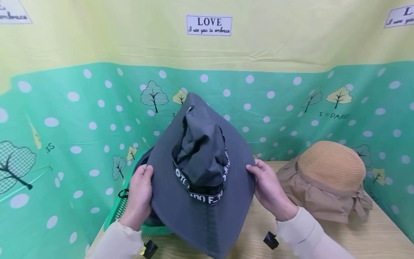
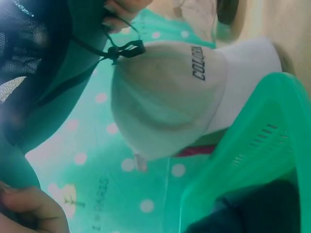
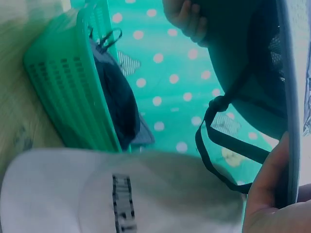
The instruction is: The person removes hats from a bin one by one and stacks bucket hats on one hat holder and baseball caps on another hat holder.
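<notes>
A dark grey wide-brimmed sun hat (image 1: pixel 207 151), with a white-lettered band round its crown, is held up between both hands with its crown toward the head camera. My left hand (image 1: pixel 139 192) pinches the brim at its left edge, thumb on the near face. At the right edge, my right hand (image 1: pixel 271 189) grips the brim the same way. From the hat's underside hangs a black chin strap (image 3: pixel 238 145). Behind the hat, hidden from the head view, sits a white baseball cap (image 2: pixel 170 92) with dark lettering on its front.
A green plastic basket (image 3: pixel 63 87) stands on the left with a dark fabric hat (image 3: pixel 116 92) in it. On the right of the wooden table (image 1: pixel 258 223) sits a straw-topped beige hat (image 1: pixel 333 165). A green and yellow printed curtain (image 1: pixel 291 118) surrounds the table.
</notes>
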Tool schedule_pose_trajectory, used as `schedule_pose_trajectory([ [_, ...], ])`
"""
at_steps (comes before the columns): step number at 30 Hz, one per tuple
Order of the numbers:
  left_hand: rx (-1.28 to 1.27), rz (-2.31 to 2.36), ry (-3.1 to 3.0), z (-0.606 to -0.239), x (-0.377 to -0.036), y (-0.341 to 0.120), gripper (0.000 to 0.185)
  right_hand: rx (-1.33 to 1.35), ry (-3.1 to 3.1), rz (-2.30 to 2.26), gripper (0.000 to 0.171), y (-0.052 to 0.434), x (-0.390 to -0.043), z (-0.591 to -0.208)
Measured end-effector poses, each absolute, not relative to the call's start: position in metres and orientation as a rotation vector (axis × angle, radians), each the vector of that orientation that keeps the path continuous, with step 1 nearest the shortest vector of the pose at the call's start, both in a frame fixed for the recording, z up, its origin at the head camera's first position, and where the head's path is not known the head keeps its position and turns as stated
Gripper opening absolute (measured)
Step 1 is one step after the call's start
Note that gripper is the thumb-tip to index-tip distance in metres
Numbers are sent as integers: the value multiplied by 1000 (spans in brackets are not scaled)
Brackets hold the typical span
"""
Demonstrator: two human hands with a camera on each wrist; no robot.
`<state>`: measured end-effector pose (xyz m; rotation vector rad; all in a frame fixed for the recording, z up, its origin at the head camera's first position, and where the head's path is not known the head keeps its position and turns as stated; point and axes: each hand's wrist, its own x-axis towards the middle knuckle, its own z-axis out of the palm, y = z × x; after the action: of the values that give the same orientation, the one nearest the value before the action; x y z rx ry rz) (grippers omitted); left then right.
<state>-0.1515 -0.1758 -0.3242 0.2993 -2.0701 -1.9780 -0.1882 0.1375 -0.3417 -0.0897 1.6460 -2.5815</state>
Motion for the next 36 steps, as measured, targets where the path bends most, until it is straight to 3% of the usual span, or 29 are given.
schedule_pose_trajectory([
  [11, 137, -1908, -2187, -337, -177, -128, 29, 23, 1763, -2632, 17, 195, -185, -342],
  [36, -198, -1927, -2302, -325, -193, -26, 26, -53, 2036, -2455, 11, 308, -175, -331],
])
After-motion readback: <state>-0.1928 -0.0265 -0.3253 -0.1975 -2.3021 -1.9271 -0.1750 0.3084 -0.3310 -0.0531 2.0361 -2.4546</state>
